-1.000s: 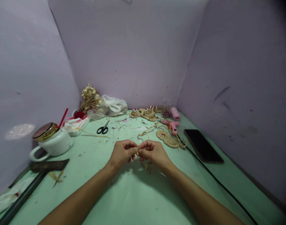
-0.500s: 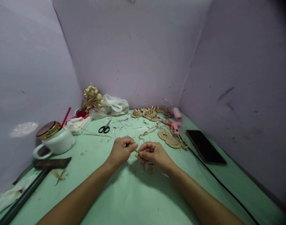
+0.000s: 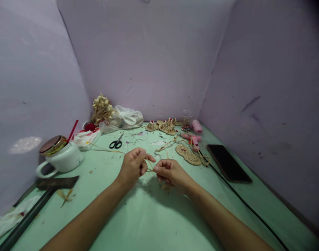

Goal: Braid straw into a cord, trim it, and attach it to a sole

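A thin straw-coloured fibre strand [image 3: 150,166] runs between my two hands above the green table. My left hand [image 3: 133,166] is closed on one part of it, with the strand looped by the index finger. My right hand [image 3: 170,172] pinches the other part between thumb and fingertips. Below the right palm hangs more pale fibre [image 3: 166,187], partly hidden by the fingers. Beyond the right hand lies a flat coiled straw piece [image 3: 188,154], shaped like a sole, with a small red mark.
Black scissors [image 3: 116,142] lie behind my left hand. Left are a white mug [image 3: 66,158] and a hammer-like tool [image 3: 54,183]. At right lie a pink glue gun [image 3: 194,140] with a black cord and a phone [image 3: 229,163]. Woven straw pieces [image 3: 168,127] sit at the back.
My left hand has shifted slightly left, drawing the strand out into a loop between the hands. The right hand keeps its pinch almost in place.
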`<action>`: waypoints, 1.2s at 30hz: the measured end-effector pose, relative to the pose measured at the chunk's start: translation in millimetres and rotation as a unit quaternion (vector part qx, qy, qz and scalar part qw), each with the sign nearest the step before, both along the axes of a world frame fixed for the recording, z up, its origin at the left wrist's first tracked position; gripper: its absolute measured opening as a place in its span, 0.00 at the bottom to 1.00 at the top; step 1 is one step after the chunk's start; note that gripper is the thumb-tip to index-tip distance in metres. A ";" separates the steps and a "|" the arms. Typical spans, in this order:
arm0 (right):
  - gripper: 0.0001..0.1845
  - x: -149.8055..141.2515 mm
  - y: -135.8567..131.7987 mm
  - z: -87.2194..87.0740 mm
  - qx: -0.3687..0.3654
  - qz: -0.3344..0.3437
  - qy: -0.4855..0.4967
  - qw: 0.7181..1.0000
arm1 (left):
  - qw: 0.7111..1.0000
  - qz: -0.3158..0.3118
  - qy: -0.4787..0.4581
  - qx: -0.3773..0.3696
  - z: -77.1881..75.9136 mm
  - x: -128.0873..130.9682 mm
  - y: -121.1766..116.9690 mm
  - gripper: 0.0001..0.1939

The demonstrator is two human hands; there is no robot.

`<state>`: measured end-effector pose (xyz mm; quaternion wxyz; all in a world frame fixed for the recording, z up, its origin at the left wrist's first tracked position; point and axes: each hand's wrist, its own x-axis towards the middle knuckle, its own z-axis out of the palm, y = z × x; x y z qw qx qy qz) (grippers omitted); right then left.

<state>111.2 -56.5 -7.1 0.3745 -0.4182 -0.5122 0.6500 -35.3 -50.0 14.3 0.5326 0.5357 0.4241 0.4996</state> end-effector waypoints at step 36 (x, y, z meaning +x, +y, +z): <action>0.12 1.0 5.4 -6.2 0.026 -0.070 -0.037 0.997 | 0.853 -0.044 0.450 0.262 -8.2 -12.0 1.2 0.08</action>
